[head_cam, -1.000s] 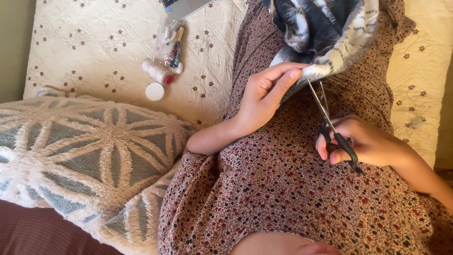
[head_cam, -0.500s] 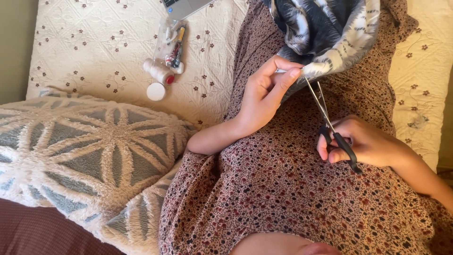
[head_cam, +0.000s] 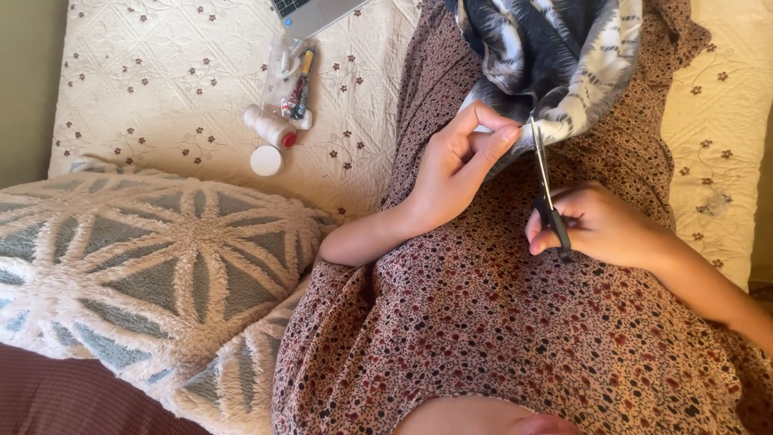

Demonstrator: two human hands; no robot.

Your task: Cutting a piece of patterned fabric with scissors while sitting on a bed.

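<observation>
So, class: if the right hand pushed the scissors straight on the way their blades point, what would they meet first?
Most likely the blue-and-white patterned fabric: the right hand holds the scissors with tips at its folded edge, beside the left hand fingers. Depth is unclear.

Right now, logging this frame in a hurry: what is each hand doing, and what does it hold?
Left hand: closed, pinching the edge of the patterned cloth.
Right hand: closed on the scissors, blades at the cloth.

A cream quilted bedspread stitched with small brown flowers is lit by warm light. A tufted grey-and-white cushion with a star pattern is laid upon it, and a plain beige wall is seen at the left.
</observation>
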